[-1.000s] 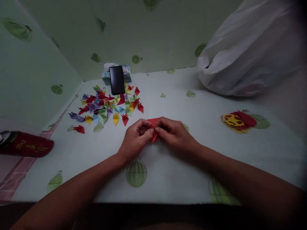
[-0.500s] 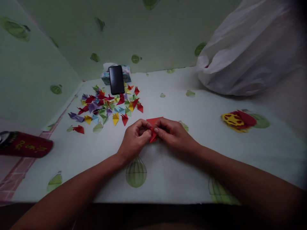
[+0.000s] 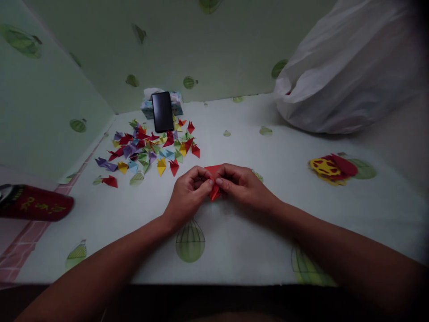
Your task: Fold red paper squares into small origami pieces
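Observation:
Between my two hands is a small piece of folded red paper, its creased point facing me. My left hand pinches it from the left with thumb and curled fingers. From the right, my right hand grips it, thumb and forefinger close to the left thumb tip. Behind the fingers lies a flat red-orange sheet of paper; whether it joins the folded piece is hidden. Many small folded paper cranes in red, yellow, green, blue and purple are heaped beyond my left hand.
A black phone leans on a tissue box behind the cranes. A red can stands at the left edge. Yellow and red cut-out pieces lie to the right, below a large white plastic bag. Walls border the table.
The folded red paper has turned slightly between my fingers, its point now narrower and facing me. My thumbs have shifted a little; both hands stay in the same place.

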### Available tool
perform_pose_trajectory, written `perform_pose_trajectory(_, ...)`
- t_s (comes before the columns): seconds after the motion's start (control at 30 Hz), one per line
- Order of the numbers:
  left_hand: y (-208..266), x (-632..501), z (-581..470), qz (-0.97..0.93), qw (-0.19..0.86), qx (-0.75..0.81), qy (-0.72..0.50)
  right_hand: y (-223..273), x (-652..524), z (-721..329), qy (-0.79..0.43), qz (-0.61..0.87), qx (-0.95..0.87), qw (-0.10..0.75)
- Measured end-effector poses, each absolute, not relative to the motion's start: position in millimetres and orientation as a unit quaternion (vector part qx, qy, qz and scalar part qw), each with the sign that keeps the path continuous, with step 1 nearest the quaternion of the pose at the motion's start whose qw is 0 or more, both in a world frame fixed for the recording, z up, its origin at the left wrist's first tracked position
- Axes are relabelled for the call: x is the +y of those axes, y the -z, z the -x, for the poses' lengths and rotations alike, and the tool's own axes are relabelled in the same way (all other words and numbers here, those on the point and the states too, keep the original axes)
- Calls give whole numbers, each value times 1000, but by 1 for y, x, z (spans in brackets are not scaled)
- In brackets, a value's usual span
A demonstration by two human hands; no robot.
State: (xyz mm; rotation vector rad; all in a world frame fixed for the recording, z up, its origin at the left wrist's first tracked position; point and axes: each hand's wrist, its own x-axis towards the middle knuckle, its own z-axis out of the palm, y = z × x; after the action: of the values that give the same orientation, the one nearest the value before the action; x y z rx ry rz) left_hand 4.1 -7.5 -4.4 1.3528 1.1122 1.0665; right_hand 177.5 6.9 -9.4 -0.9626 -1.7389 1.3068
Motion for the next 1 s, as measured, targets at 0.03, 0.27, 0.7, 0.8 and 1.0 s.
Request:
perform_pose_trajectory(0.03,5,-7,-4,-565,520,461,-446,9,7,-178,-510,376,-678,372)
perform_pose_trajectory(0.27,5,-10,-2,-572,522,458,-437,7,7,-178,-498,387,-687,361)
perform_pose_trajectory(0.7,9,-8,-1,-560,542,441,-444,8,7,-180,-511,366,-688,363)
perform_pose_trajectory(0.8,9,-8,-1,-557,548,438,-445,8,8,-180,-526,353,-685,359)
perform_pose_trajectory(1.0,7,-8,-2,-556,545,445,-443,6,7,-180,-523,351,-689,359)
